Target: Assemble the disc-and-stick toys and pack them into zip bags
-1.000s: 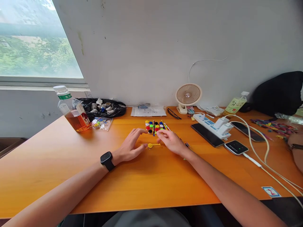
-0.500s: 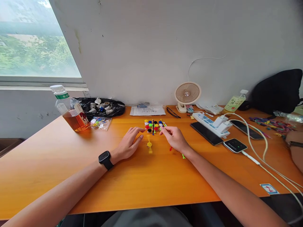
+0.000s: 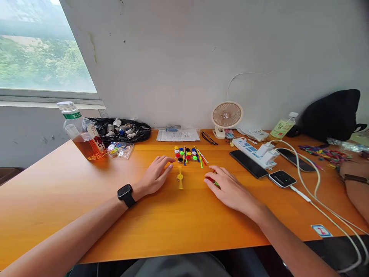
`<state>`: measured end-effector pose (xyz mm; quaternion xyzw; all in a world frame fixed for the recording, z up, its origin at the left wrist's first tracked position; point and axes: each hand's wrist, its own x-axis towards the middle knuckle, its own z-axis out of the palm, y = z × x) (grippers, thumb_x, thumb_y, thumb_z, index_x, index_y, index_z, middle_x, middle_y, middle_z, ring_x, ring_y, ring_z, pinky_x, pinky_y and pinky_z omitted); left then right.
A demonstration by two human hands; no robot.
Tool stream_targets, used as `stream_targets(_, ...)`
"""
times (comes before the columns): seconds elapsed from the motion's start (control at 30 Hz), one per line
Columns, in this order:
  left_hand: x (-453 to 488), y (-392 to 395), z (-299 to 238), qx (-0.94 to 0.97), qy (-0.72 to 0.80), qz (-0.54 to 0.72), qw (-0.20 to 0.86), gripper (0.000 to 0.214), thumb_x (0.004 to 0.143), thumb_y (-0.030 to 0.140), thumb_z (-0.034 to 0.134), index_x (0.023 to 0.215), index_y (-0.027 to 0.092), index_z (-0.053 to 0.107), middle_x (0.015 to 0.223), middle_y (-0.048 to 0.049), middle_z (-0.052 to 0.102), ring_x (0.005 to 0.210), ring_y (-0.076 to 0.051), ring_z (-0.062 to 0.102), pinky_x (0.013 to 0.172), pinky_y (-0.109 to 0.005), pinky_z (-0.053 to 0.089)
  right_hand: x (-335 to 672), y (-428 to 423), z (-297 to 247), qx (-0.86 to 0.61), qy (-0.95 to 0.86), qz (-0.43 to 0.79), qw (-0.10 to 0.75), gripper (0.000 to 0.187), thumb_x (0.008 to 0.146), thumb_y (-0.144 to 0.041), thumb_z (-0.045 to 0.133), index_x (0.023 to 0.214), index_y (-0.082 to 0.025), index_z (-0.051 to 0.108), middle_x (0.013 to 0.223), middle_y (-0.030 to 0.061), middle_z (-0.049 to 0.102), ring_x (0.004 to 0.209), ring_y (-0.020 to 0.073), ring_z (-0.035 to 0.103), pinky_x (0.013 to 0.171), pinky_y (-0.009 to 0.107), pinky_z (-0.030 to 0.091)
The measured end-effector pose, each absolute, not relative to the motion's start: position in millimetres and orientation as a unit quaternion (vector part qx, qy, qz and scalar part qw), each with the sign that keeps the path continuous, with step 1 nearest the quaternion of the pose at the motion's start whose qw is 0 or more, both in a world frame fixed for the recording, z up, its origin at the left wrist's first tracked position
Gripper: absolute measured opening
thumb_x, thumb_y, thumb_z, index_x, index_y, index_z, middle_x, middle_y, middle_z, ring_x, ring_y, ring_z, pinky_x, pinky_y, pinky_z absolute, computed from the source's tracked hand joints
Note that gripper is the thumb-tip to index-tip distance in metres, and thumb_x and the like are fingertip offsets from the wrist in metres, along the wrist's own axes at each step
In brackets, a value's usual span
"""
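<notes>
My left hand [image 3: 157, 175], a black watch on its wrist, lies on the table with fingers loosely stretched, holding nothing. Its fingertips are beside a cluster of small coloured plastic discs [image 3: 180, 154]. Several thin plastic sticks [image 3: 200, 158], among them yellow, red and blue ones, lie among and to the right of the discs. Between the hands stands a small yellow piece with a round hub [image 3: 180, 177], its two arms blurred. My right hand [image 3: 227, 186] is over a red and a green plastic piece [image 3: 215, 182], thumb and forefinger apart; its palm hides most of them.
At left are a tea bottle [image 3: 88, 142], a small bag of parts [image 3: 119, 150] and a black plastic bag [image 3: 100, 125]. A fan [image 3: 227, 115] stands at the back. On the right are a phone [image 3: 248, 163], a power strip [image 3: 250, 152], white cables and another person's arm [image 3: 354, 181].
My right hand has left the sticks, moving back and to the right over the red and green pieces, its fingers spreading. A yellow-green stick now shows beside the discs. My left hand stays put.
</notes>
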<state>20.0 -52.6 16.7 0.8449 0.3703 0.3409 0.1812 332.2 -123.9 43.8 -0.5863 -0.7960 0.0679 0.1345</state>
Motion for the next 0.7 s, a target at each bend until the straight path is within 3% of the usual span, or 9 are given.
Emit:
stream_targets(0.13,20.1,-52.6,16.1,0.844,0.371,0.337,0.191,0.031,0.114,0.041,0.038,0.128,0.024,0.06,0.128,-0.0075,0.067,0.122,-0.026,0.058,0.108,-0.042,0.045,348.8,-144.1,27.6,-0.6,-0.777,0.024,0.19,0.035,0.107,-0.049,0.048,0.123,-0.026,0.068,0.158,0.0129,0.05,0.15,0.0341,0.044,0.123,0.057,0.039)
stream_targets(0.43,20.2,-52.2,16.0,0.843,0.367,0.337,0.202,0.032,0.114,0.042,0.038,0.128,0.024,0.061,0.128,-0.0071,0.067,0.122,-0.025,0.058,0.108,-0.042,0.045,381.8,-161.7,13.3,-0.59,-0.769,0.071,0.236,0.017,0.107,-0.041,0.049,0.112,-0.028,0.059,0.155,0.0092,0.055,0.147,0.0304,0.052,0.116,0.05,0.052)
stream_targets(0.53,20.2,-51.6,15.7,0.846,0.363,0.334,0.201,0.032,0.114,0.041,0.039,0.128,0.024,0.062,0.128,-0.0072,0.067,0.122,-0.025,0.059,0.108,-0.041,0.046,386.8,-167.3,11.0,-0.576,-0.779,0.077,0.238,0.027,0.107,-0.037,0.049,0.13,-0.031,0.06,0.162,0.0073,0.051,0.148,0.0297,0.053,0.12,0.05,0.049)
stream_targets(0.7,19.9,-51.3,14.4,0.85,0.357,0.331,0.2,0.031,0.114,0.041,0.04,0.128,0.024,0.062,0.128,-0.0066,0.068,0.122,-0.024,0.059,0.108,-0.041,0.046,391.0,-169.3,14.9,-0.567,-0.79,0.076,0.219,0.056,0.107,-0.038,0.05,0.162,-0.039,0.041,0.174,0.0041,0.032,0.155,0.0308,0.043,0.123,0.052,0.045)
